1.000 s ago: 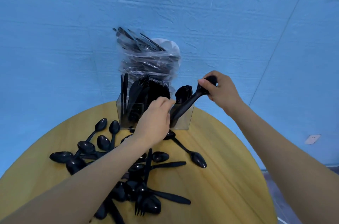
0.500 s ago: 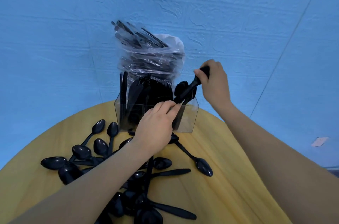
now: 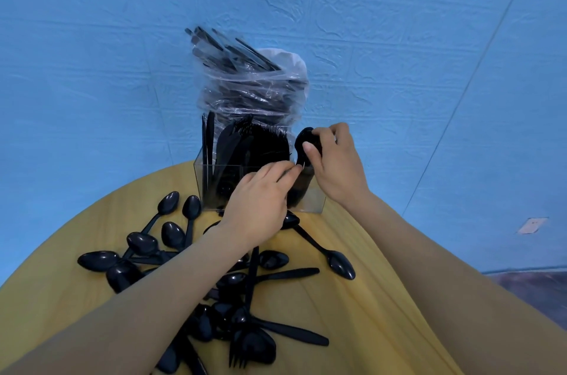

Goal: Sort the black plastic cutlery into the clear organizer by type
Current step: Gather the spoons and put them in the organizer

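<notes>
While the right hand (image 3: 334,166) pinches the bowls of a small stack of spoons (image 3: 306,141) between thumb and fingers, their handles already stand down inside the clear organizer (image 3: 316,206), in the compartment directly under that hand. Just to its left, the left hand (image 3: 260,199) reaches in with fingers curled toward the same stack; its fingertips touch or nearly touch the handles, but whether it actually grips them I cannot tell.

Judging by how things lie, the sorting is well under way but far from finished. Beyond the left hand's fingertips, the organizer's other compartments already hold upright knives (image 3: 208,141) and a thick bunch of forks (image 3: 260,141). Behind the organizer, past both hands, stands a clear plastic bag (image 3: 251,92) still stuffed with cutlery.

Below the left wrist and forearm, many loose spoons (image 3: 141,242) lie scattered on the yellow round table (image 3: 352,328), with at least 1 fork (image 3: 239,353) and a few straight handles mixed in nearest the viewer. All of that remains to be gathered and slotted by type.
</notes>
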Demonstrator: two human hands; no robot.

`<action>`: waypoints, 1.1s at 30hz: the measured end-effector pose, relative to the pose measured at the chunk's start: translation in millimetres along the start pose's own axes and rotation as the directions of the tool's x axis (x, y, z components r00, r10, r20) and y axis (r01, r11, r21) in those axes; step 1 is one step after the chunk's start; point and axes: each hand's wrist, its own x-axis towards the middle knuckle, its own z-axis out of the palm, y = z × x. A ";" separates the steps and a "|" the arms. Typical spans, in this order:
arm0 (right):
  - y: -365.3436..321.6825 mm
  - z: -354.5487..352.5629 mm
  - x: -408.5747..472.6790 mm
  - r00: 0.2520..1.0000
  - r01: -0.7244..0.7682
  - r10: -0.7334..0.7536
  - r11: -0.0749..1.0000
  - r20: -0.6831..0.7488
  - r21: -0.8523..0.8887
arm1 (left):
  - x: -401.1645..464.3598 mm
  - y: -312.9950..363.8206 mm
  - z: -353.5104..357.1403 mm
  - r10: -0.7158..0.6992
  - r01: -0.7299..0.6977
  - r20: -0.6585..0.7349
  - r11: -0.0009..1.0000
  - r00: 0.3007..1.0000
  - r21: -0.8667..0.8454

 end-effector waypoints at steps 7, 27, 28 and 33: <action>5.3 -10.6 -83.1 0.981 -0.186 0.192 0.969 -0.018 0.163 | -38.7 -2.8 0.5 -0.151 0.150 0.000 0.979 0.988 -0.138; 4.2 -24.9 -156.5 0.895 -0.400 0.347 0.902 0.281 0.160 | -29.3 0.5 17.9 -0.317 0.328 0.330 0.944 0.889 0.024; 4.4 -26.2 -156.7 0.893 -0.421 0.362 0.883 0.268 0.209 | -29.2 1.6 18.1 -0.317 0.333 0.329 0.943 0.890 0.007; 4.4 -29.6 -156.5 0.879 -0.477 0.435 0.789 0.197 0.388 | -25.9 12.3 12.1 -0.318 0.354 0.248 0.928 0.915 -0.119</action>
